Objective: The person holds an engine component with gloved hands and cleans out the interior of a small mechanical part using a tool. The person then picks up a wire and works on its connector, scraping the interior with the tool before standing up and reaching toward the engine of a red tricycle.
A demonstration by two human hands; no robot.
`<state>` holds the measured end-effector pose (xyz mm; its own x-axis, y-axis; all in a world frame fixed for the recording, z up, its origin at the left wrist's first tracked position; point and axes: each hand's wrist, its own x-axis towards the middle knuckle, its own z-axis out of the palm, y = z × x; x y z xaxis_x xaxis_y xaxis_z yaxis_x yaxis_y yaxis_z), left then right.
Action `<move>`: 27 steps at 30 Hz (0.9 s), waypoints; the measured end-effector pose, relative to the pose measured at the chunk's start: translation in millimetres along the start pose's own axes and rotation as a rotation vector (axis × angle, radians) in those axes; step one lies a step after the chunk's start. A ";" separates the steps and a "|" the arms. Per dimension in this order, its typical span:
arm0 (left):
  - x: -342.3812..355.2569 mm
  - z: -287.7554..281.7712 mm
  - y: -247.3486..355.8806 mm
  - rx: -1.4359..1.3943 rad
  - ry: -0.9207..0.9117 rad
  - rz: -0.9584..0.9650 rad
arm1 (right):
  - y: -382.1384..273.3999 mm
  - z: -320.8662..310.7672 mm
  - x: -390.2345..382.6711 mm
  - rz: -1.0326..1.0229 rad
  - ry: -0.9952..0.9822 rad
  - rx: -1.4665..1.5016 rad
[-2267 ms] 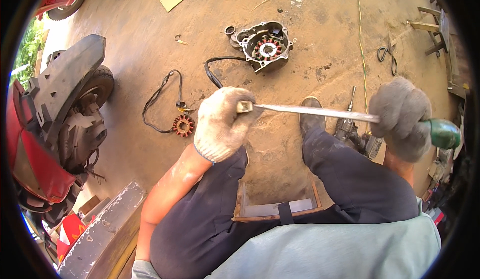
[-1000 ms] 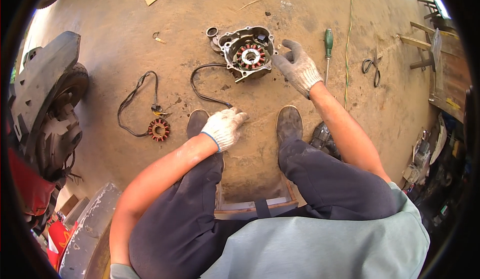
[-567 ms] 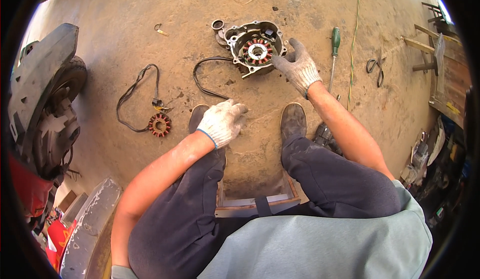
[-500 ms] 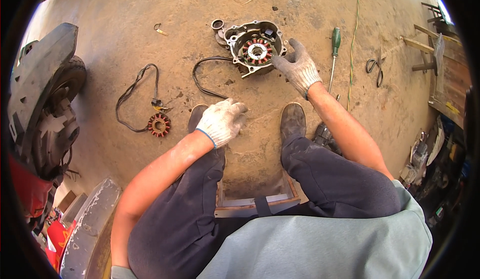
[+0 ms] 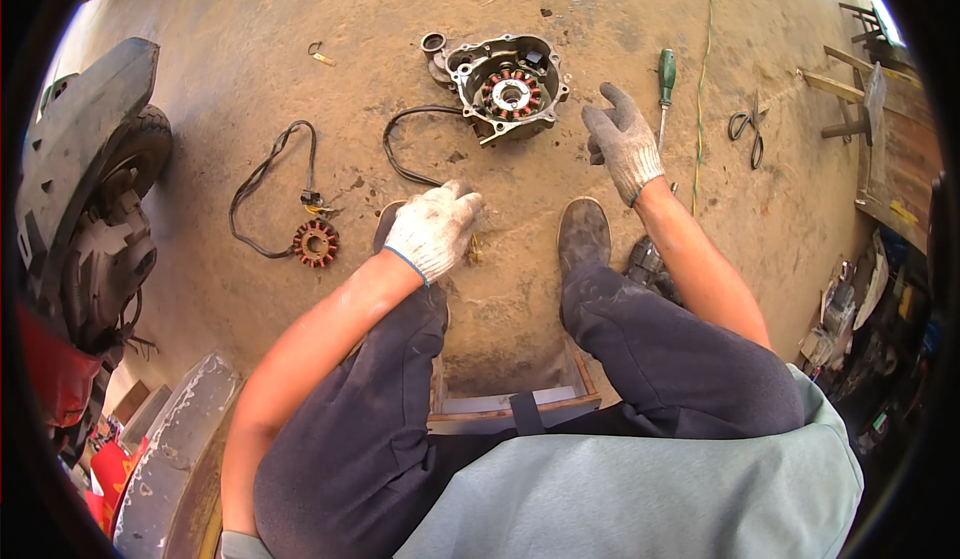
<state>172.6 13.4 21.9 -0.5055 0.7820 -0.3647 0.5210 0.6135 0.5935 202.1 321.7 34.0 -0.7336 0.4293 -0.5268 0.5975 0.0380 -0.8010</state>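
Observation:
On the floor ahead lies a metal engine cover (image 5: 466, 62) with a stator (image 5: 511, 96) of copper-red coils seated in it. A black cable (image 5: 391, 139) loops out of the cover's left side toward me and runs under my left hand (image 5: 437, 224). That gloved hand is closed round the cable's end, and yellowish wires (image 5: 475, 250) show below its fingers. My right hand (image 5: 624, 145), also gloved, hovers right of the cover, fingers apart and holding nothing. A second stator (image 5: 315, 244) with its own black cable (image 5: 237, 205) lies to the left.
A green-handled screwdriver (image 5: 667, 81) and scissors (image 5: 746, 135) lie at right, with a thin yellow-green cord (image 5: 705, 79) between them. A dark power tool (image 5: 648, 264) rests beside my right boot (image 5: 584, 236). A scooter (image 5: 90, 169) stands far left, a wooden stool (image 5: 895, 144) far right.
My right hand has moved off the engine cover's edge, to the right and slightly nearer me. My left hand has shifted slightly left, and the yellowish wires now show beneath it.

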 end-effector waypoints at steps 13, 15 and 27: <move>14.7 40.9 -39.7 0.327 -0.005 -0.022 | 73.7 -35.3 -41.7 -0.016 -0.047 -0.187; 15.1 43.7 -39.1 0.295 0.057 -0.023 | 80.7 -37.3 -44.2 -0.053 -0.038 -0.214; 9.7 47.3 -10.1 0.295 -0.118 0.054 | 65.2 -48.4 -65.7 -0.039 -0.136 -0.211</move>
<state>195.0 20.0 -21.5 -0.3976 0.8108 -0.4295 0.7303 0.5630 0.3868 304.9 339.6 30.1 -0.7857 0.2995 -0.5412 0.6116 0.2457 -0.7520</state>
